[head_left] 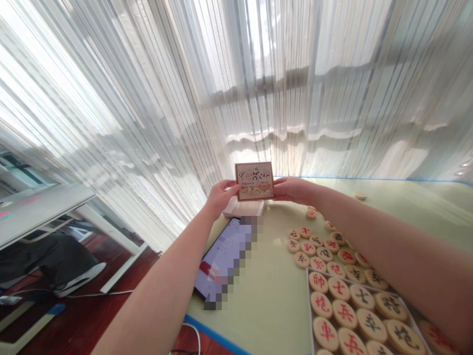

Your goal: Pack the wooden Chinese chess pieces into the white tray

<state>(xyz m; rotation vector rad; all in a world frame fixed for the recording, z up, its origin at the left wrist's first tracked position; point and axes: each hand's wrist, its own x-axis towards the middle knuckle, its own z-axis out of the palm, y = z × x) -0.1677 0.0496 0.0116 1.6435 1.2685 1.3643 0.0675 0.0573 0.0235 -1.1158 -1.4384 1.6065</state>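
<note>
Left hand (220, 197) and right hand (291, 191) close on the short ends of the chess box (254, 181) at 12 o'clock, its long side level.

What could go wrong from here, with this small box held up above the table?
The Chinese chess box, held between the left hand and right hand, could slip and fall on the phone nearby. The right forearm passes over the loose pieces and could knock them out of place.

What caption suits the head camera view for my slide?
Left hand and right hand hold up a Chinese chess box beside wooden xiangqi pieces on a green table.
</note>
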